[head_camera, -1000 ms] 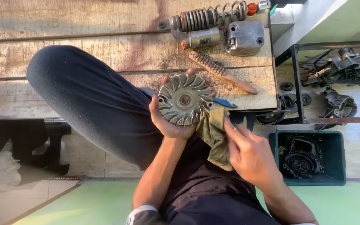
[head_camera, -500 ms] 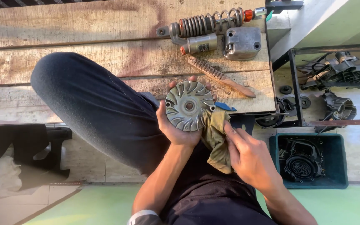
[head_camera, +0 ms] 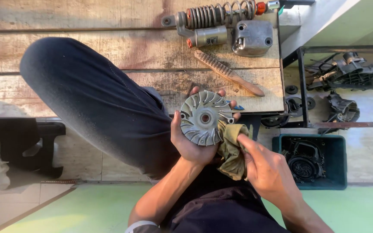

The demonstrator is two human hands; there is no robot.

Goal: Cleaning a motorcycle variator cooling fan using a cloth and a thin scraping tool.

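Compared with a second ago, the finned metal disc (head_camera: 205, 118) is sitting slightly lower over the lap, left hand (head_camera: 191, 144) gripping it from below at the worktop (head_camera: 109, 56) edge, while the right hand (head_camera: 266, 168) is pinching an olive rag (head_camera: 231, 149) against its rim, wiping apparently midway, grime hard to judge.

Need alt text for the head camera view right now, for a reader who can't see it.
Seen from above, a seated person's left hand holds a round finned metal disc while the right hand presses an olive rag against its edge. Behind on a wooden bench lie a coil shock absorber, a wire brush and a grey metal cover.
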